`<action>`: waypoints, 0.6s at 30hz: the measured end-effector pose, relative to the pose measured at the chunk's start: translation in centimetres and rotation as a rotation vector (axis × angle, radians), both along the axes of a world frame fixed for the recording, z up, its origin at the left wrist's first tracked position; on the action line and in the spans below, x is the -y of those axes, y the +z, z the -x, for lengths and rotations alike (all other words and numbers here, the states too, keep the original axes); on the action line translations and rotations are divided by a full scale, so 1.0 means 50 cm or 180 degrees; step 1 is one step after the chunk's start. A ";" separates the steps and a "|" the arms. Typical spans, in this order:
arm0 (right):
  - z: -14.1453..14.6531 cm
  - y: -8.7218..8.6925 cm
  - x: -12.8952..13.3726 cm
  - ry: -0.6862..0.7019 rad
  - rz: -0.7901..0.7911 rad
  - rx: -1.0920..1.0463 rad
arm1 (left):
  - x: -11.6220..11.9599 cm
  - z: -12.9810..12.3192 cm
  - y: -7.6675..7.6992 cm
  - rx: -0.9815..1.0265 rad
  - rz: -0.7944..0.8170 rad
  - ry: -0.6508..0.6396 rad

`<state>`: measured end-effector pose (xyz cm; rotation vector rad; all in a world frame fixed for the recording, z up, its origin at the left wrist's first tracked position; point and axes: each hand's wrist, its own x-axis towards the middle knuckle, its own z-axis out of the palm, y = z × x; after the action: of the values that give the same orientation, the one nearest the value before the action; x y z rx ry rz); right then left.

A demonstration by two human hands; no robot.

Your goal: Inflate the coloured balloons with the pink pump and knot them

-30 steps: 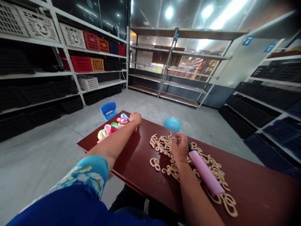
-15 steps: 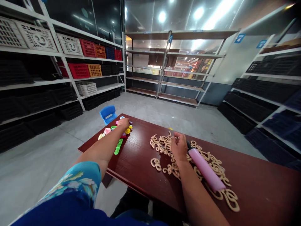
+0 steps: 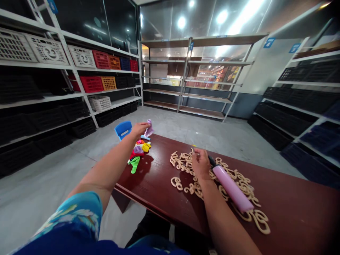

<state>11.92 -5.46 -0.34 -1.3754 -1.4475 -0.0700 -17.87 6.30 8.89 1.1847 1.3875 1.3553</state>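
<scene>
The left hand (image 3: 138,130) has its grip pinched on a limp lilac balloon (image 3: 149,129), raised near the far edge of the table (image 3: 159,184), where a slack pinch could drop it to the floor (image 3: 170,122). The right hand (image 3: 201,164), its grip impossible to tell, sits among curly tan pieces (image 3: 183,163); a sideways bump might roll the pink cylinder (image 3: 233,189).

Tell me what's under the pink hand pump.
Curly wooden pieces stick out from under the near end of the pink hand pump on the reddish-brown table; whatever lies directly beneath its middle is covered and can't be seen.
</scene>
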 end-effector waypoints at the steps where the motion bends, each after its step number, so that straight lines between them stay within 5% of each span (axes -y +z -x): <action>1: 0.002 0.002 0.002 0.0094 -0.0012 -0.0004 | 0.019 -0.020 0.000 0.0049 -0.0023 -0.0247; 8: 0.025 0.019 0.025 0.1271 0.0379 -0.0470 | 0.149 -0.171 -0.068 0.0094 0.0211 -0.2031; 13: 0.021 0.018 0.016 0.1375 0.0506 -0.0704 | 0.210 -0.256 -0.116 -0.0042 0.0553 -0.2425; 18: 0.008 0.019 0.009 0.1185 0.0360 -0.1141 | 0.236 -0.278 -0.134 0.0193 0.0861 -0.2685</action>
<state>11.53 -5.90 0.60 -1.1162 -1.3898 0.4810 -3.98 -5.49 2.21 1.3073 0.8210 0.5800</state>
